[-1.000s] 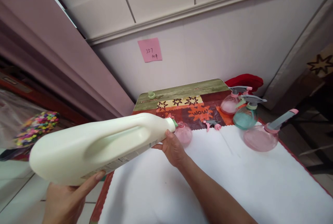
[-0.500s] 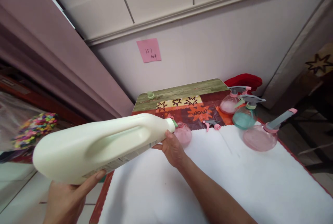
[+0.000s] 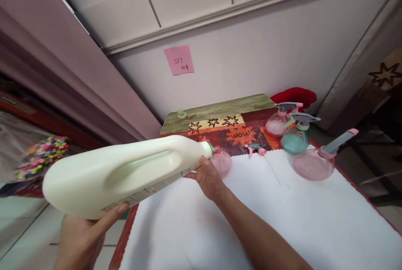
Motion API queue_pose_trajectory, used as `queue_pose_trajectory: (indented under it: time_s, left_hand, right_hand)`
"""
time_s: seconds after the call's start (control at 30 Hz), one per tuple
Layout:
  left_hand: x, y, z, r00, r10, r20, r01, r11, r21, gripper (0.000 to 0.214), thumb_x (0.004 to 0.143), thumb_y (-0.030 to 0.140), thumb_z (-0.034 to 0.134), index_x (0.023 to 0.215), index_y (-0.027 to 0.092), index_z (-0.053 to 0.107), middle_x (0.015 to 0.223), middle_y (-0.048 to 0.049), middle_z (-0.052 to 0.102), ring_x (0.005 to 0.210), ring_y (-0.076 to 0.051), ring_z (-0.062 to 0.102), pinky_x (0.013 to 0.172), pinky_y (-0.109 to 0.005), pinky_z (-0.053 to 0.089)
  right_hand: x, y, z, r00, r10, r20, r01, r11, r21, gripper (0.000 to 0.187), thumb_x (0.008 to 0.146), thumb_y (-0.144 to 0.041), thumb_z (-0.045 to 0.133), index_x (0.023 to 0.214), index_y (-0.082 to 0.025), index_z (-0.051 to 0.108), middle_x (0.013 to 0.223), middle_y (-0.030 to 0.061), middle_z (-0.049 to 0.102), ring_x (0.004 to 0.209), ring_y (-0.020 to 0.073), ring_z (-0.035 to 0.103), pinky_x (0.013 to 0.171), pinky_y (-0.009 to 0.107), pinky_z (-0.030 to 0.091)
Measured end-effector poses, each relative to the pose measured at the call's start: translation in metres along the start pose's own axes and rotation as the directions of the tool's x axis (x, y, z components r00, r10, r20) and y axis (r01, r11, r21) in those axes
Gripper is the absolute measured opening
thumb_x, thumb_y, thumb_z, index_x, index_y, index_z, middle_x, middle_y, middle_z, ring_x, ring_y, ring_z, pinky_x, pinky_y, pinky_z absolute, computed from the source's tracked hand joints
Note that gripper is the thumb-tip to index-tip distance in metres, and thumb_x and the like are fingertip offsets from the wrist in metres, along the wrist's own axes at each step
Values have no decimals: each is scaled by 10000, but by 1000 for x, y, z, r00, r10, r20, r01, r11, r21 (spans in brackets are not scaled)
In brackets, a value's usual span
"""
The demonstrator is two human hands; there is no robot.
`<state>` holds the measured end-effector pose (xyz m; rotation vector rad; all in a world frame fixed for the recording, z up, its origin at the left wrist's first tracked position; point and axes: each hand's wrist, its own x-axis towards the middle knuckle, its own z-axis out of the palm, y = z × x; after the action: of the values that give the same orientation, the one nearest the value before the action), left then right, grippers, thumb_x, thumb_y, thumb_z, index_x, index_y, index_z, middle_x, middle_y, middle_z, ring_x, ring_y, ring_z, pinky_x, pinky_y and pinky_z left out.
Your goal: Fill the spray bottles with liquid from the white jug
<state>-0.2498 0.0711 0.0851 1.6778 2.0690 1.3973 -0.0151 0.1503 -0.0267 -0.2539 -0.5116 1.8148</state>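
A large cream-white detergent jug (image 3: 94,173) lies nearly level in the air, its mouth pointing right. My left hand (image 3: 83,236) is wrapped round its base end, thumb along the label side. Close to the jug's neck, my right hand (image 3: 209,178) grips it from below. The jug's green spout (image 3: 212,148) meets the open neck of a round pink bottle (image 3: 221,163) standing on the table; whether liquid flows I cannot see. Behind and right of that bottle lies a grey and pink spray head (image 3: 256,148) with its thin tube.
At the table's right stand a pink spray bottle (image 3: 277,123), a teal one (image 3: 295,139) and another pink one (image 3: 314,164). A green cap (image 3: 181,114) sits at the back left. White cloth (image 3: 251,211) covers the near table; a wall (image 3: 235,60) rises behind.
The jug's base end has shifted very slightly right and up with my left hand. My right hand and the pink bottle stay practically where they were.
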Motion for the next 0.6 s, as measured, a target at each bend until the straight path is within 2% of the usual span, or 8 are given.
queue_pose_trajectory:
  time_s: [0.2, 0.37, 0.6]
  left_hand:
    - [-1, 11, 4, 994, -106, 5, 106, 991, -84, 614, 468, 405, 885, 1019, 165, 766, 902, -82, 787, 894, -314, 719, 792, -399, 617]
    - [1, 22, 8, 989, -144, 32, 147, 978, -150, 651, 451, 349, 897, 1062, 172, 759, 958, -94, 790, 931, -341, 725, 811, -428, 621]
    - [1, 15, 7, 989, -148, 26, 151, 972, -182, 680, 445, 340, 911, 1076, 150, 747, 961, -98, 788, 921, -321, 720, 810, -398, 615]
  right_hand:
    - [0, -1, 0, 1000, -9, -5, 9, 1000, -4, 536, 854, -573, 642, 1297, -272, 613, 1361, 67, 649, 1174, 276, 623, 927, 498, 577]
    - [0, -2, 0, 1000, -1, -10, 1, 1000, -8, 553, 835, -592, 651, 1281, -268, 616, 1357, 73, 651, 1200, 287, 609, 922, 495, 580]
    - [0, -3, 1, 1000, -2, -15, 2, 1000, -1, 531, 842, -589, 650, 1258, -260, 636, 1331, 71, 663, 1181, 282, 617, 931, 493, 574]
